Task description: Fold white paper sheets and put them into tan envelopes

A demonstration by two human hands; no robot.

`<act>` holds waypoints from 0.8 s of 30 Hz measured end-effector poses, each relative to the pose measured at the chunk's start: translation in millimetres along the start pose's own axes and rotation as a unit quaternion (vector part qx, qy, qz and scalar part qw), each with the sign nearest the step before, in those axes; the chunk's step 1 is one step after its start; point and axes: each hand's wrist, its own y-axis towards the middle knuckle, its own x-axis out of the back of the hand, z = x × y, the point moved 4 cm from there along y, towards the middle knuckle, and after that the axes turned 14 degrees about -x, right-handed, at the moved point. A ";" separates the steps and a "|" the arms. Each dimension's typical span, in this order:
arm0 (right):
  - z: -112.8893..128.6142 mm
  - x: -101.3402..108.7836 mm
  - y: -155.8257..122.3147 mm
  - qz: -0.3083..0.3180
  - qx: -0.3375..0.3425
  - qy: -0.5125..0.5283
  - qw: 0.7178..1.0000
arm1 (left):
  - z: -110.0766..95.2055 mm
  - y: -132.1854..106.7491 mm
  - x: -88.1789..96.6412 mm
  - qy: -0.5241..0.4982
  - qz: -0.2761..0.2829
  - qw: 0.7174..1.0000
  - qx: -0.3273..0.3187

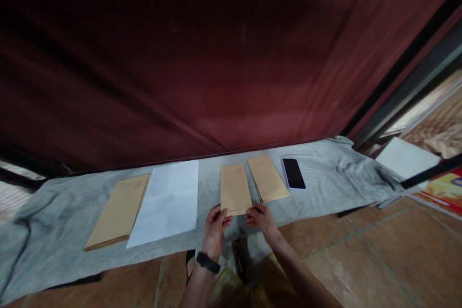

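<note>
A brown paper envelope [235, 186] is held between my two hands, its near edge pinched at both corners. My left hand [215, 225], with a dark band on the wrist, grips the near left corner between thumb and fingers. At the near right corner my right hand [261, 218] is closed on the same envelope. Just right of it lies a small pile of brown envelopes [267, 178]. To the left is a white sheet of paper [168, 202], creased across the middle, and beyond that a thicker stack of brown envelopes [117, 211].
A grey cloth [332, 173] covers the long low surface. A phone [293, 173] with a dark screen lies on it at the right. Dark red fabric [216, 82] hangs behind. A white box [407, 158] stands at far right, above the brown tiled floor [361, 255].
</note>
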 end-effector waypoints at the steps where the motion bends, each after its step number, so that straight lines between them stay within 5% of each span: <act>1: -1.2 2.0 2.6 -0.008 -0.002 -0.008 1.000 | -0.2 2.4 3.6 0.036 0.011 0.999 -0.013; 4: -5.3 4.7 6.9 -0.031 0.009 -0.040 0.999 | 1.9 8.2 9.1 0.133 0.038 0.990 -0.031; 7: -5.9 8.3 0.8 -0.074 0.090 -0.140 0.983 | 5.7 12.0 9.3 0.197 0.050 0.979 -0.014; 9: -2.3 10.9 -11.4 -0.130 0.197 -0.250 0.939 | 6.8 13.7 8.3 0.225 0.060 0.973 0.007; 12: 0.6 6.3 -34.1 -0.194 0.349 -0.411 0.819 | 5.0 15.6 6.7 0.244 0.077 0.966 0.026; 16: -10.2 -14.9 -47.0 -0.126 0.440 -0.540 0.706 | 0.9 16.9 6.1 0.271 0.089 0.958 0.040; 20: -22.9 -26.1 -43.8 -0.089 0.457 -0.599 0.652 | -0.7 16.5 6.3 0.284 0.103 0.952 0.047; 24: -27.0 -21.4 -41.5 -0.103 0.450 -0.619 0.636 | -0.6 16.7 7.1 0.292 0.112 0.948 0.054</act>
